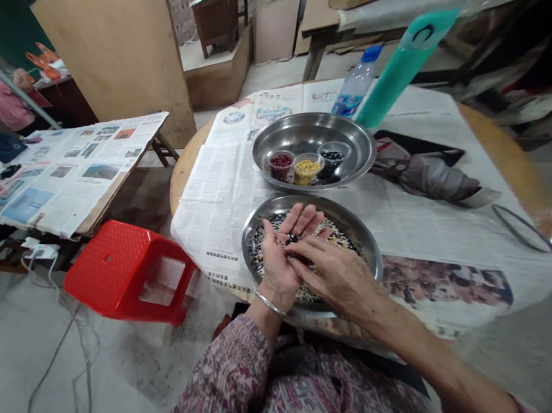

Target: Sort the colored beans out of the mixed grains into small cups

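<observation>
My left hand (277, 262) is palm up over the near steel basin (245, 239), its fingers stretched out and slightly curled. A few black beans (293, 239) lie in its palm. My right hand (335, 266) reaches across from the right, its fingertips together at the left palm beside the beans. Whether it pinches a bean is hidden. Mixed white, black and yellow grains and beans (344, 239) cover the basin's bottom. In the far steel basin (280, 132) stand clear cups of red beans (281, 161), yellow beans (307, 167) and black beans (332, 156).
Newspaper (211, 196) covers the round table. Behind the basins stand a water bottle (358, 81) and a tall teal packet (403, 68). A folded grey umbrella (437, 176) lies at the right. To the left are a red stool (113, 265) and another newspaper-covered table (86, 170).
</observation>
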Available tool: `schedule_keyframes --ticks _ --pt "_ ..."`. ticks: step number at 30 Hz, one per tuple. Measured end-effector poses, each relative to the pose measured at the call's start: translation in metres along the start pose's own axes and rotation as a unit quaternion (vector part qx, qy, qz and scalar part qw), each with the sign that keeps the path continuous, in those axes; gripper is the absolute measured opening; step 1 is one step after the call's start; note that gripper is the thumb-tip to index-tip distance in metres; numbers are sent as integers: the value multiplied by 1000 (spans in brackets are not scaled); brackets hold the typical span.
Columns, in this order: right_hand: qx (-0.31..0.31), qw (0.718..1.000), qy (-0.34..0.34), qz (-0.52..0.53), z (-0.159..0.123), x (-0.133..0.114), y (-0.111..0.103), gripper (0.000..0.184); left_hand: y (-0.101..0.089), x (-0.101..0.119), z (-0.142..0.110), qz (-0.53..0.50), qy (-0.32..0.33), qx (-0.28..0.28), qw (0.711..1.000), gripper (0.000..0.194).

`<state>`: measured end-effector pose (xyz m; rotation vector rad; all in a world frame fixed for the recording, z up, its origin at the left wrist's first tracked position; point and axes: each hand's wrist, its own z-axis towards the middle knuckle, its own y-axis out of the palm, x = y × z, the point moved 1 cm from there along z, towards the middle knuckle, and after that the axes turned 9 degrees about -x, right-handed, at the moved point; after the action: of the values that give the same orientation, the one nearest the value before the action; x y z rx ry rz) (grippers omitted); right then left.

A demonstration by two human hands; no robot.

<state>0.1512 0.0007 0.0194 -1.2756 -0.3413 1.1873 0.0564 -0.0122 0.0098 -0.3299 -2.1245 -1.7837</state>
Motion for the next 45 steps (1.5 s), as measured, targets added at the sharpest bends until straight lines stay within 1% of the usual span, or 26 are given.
schedule_keyframes --ticks 7,12,17,20,22,27,30,33,35,40,45 --pt "-34 999 25 10 3 1 0 16 -1 -1 0 -10 -9 -16 1000 68" --pt "-67 998 2 1 1 2 -5 13 0 -1 1 6 -3 -9 1000 69" --pt "-63 997 -29 -16 -14 14 -14 14 -1 2 0 -8 -2 -9 1000 67" --pt "-65 997 -24 -30 -21 20 -20 14 -1 3 0 -23 -2 -17 1000 65" --pt "-48 998 -16 -26 -21 20 -22 14 -2 3 1 -23 -1 -17 1000 65" --pt "3 1000 -3 0 -13 11 -15 14 1 2 -2 -6 10 -15 1000 67" --pt "6 1000 6 1 -9 7 -9 16 3 2 -4 6 7 -18 1000 67" --pt "12 999 31 -2 -7 6 -4 15 4 2 -5 15 -8 -13 1000 68" --pt "18 999 46 -9 -6 6 -1 14 3 1 -5 5 -6 -21 1000 68" --pt "8 997 76 -24 -3 3 5 13 -1 0 -3 -11 -5 -31 999 68" --pt "-9 996 87 -11 1 0 8 16 0 -1 -3 4 -22 -16 1000 69"
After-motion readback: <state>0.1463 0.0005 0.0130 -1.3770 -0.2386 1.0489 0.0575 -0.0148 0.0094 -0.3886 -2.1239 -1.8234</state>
